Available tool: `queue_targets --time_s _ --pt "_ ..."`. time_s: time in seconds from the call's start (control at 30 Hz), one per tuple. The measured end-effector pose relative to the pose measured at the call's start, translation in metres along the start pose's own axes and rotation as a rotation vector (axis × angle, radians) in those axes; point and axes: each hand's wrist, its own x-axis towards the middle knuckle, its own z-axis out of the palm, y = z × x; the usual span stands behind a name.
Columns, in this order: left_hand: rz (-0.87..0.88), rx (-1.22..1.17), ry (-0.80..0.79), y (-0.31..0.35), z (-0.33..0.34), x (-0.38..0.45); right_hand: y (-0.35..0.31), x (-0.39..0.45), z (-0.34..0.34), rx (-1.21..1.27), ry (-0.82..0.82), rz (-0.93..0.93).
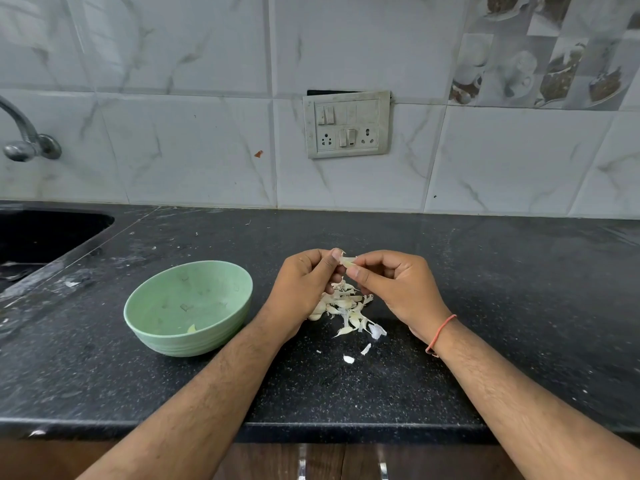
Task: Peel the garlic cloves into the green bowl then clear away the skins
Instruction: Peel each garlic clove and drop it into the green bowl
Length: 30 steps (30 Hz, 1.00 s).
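now left hand [304, 282] and right hand [394, 282] both pinching garlic clove [347, 260] above skins [346, 306] on desk [485, 306], green bowl [166, 337] sitting just left.

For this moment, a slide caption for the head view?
Both hands pinch a garlic clove above the skins, beside the green bowl.

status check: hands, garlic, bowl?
Left hand and right hand both pinch one clove. Bowl holds one peeled piece. Pile of cloves and skins on counter. Nothing blocking.
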Motion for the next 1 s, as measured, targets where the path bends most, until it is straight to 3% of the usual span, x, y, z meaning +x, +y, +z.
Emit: queue_targets --time_s 0.23,0.4,0.53,0.73,1.0 --pt "0.022 0.117 0.015 -0.003 -0.001 0.0 0.0 0.0 0.001 0.042 -0.011 -0.024" --pt "0.099 0.404 0.043 -0.002 -0.003 -0.003 0.0 0.002 -0.002 0.227 0.039 0.056" --pt "0.22 0.568 0.012 0.002 -0.002 -0.009 0.0 0.003 -0.004 0.238 0.039 0.066" --pt "0.197 0.519 -0.036 0.006 -0.003 -0.014 -0.001 0.003 -0.007 0.186 0.053 0.053" --pt "0.199 0.313 0.035 0.005 -0.003 -0.012 0.001 0.002 -0.005 0.062 0.04 -0.012"
